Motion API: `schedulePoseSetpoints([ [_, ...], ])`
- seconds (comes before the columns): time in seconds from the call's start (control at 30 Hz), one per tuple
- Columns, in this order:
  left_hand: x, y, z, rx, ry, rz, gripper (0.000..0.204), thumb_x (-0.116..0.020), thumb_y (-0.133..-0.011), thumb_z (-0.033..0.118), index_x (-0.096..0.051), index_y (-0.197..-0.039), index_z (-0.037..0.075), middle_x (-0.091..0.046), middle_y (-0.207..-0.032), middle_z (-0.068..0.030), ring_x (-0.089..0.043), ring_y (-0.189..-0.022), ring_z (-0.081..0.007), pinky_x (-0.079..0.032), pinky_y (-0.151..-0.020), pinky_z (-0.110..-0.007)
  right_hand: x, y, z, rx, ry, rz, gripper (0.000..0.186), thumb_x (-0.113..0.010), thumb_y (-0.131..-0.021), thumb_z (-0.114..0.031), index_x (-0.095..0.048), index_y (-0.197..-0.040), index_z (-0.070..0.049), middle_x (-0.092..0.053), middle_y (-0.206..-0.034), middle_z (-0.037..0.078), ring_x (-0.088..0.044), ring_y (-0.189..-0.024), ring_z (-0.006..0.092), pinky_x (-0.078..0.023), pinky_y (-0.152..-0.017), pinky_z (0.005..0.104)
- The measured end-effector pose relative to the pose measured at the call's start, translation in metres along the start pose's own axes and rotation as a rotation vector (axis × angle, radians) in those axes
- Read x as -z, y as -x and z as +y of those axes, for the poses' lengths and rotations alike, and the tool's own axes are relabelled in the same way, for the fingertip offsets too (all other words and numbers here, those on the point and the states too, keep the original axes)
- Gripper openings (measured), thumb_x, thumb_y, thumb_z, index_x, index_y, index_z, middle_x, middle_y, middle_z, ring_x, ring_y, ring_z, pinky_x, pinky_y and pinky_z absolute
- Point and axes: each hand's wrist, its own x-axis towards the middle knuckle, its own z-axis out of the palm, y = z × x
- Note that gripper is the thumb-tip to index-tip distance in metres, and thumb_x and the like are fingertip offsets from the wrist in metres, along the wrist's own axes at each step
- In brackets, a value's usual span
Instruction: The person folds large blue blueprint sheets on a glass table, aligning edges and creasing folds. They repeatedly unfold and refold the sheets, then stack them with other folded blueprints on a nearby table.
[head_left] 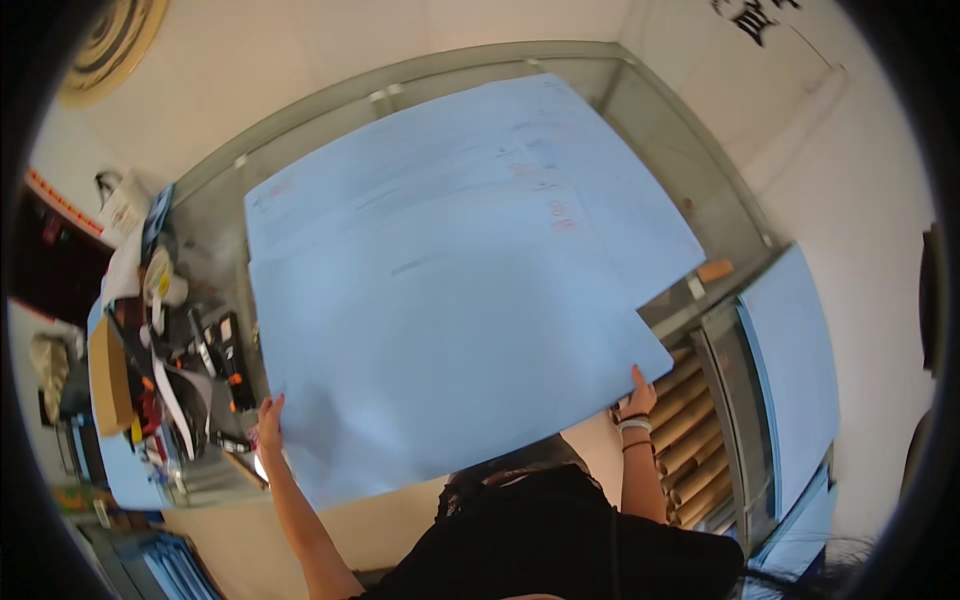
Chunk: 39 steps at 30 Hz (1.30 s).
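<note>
A large light blue sheet (440, 340) with rounded corners, flat and board-like, lies before me, its near edge sticking out past the counter toward my body. My left hand (271, 428) grips its left edge close to the near corner. At the right edge, my right hand (638, 400) holds the sheet near its right corner, thumb on top and the other fingers mostly hidden below. Farther back lies another blue sheet (620, 210), partly covered by the held one and marked with dark smudges and faint red writing. Bands circle my right wrist.
A glass-topped counter (690, 130) carries the sheets. Tools, a tape-like strip, a white tub (168, 285) and a cardboard piece (110, 378) crowd its left end. Rolled tan tubes (690, 420) sit below at right, beside more blue sheets (795, 370). A wooden block (715, 270) lies near the right corner.
</note>
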Motion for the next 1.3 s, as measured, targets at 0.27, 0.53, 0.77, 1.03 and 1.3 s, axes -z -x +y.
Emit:
schedulePoseSetpoints([
  [0.27, -0.025, -0.025, -0.039, -0.585, -0.714, 0.336, 0.040, -0.069, -0.086, 0.020, -0.060, -0.108, -0.012, -0.068, -0.101, -0.0217, -0.065, -0.085, -0.0271, -0.051, -0.079, -0.038, 0.013, -0.032, -0.002, 0.114, 0.171, -0.348, 0.045, -0.066, -0.080, 0.000, -0.052, -0.123, 0.001, -0.062, -0.112, 0.012, -0.063, -0.096, 0.0276, -0.055, -0.082, 0.0398],
  [0.53, -0.179, 0.056, 0.072, -0.584, -0.886, 0.415, 0.039, -0.064, -0.090, 0.030, -0.066, -0.103, -0.007, -0.069, -0.087, -0.0196, -0.066, -0.072, -0.0327, -0.050, -0.063, -0.041, 0.028, 0.035, -0.148, 0.346, -0.219, -0.504, 0.035, -0.071, -0.077, 0.000, -0.062, -0.110, 0.001, -0.065, -0.102, 0.006, -0.062, -0.091, 0.0172, -0.049, -0.083, 0.0310],
  [0.77, -0.446, 0.089, 0.124, -0.959, -0.473, -0.141, 0.033, -0.064, -0.089, 0.023, -0.066, -0.099, -0.008, -0.069, -0.085, -0.0169, -0.064, -0.072, -0.0262, -0.050, -0.067, -0.039, 0.207, 0.042, -0.299, 0.616, -0.377, -0.138, 0.038, -0.065, -0.078, 0.005, -0.057, -0.114, 0.000, -0.064, -0.103, 0.008, -0.061, -0.093, 0.0211, -0.049, -0.086, 0.0330],
  [1.03, -0.849, 0.240, 0.149, -0.984, -0.264, -0.690, 0.033, -0.070, -0.082, 0.030, -0.069, -0.094, -0.001, -0.069, -0.081, -0.0162, -0.065, -0.071, -0.0285, -0.049, -0.065, -0.040, 0.467, 0.058, -0.326, 0.931, -0.506, 0.324, 0.042, -0.060, -0.083, -0.006, -0.054, -0.122, 0.008, -0.059, -0.121, 0.016, -0.056, -0.110, 0.0254, -0.043, -0.099, 0.0391],
  [1.3, -1.094, 0.440, 0.074, -0.920, -0.324, -1.128, 0.028, -0.071, -0.080, 0.030, -0.070, -0.096, 0.007, -0.069, -0.089, -0.0150, -0.065, -0.083, -0.0333, -0.049, -0.071, -0.044, 0.721, 0.042, -0.210, 1.030, 0.604, 1.308, 0.047, -0.059, -0.071, 0.004, -0.057, -0.118, 0.008, -0.062, -0.113, 0.022, -0.059, -0.102, 0.0298, -0.049, -0.093, 0.0421],
])
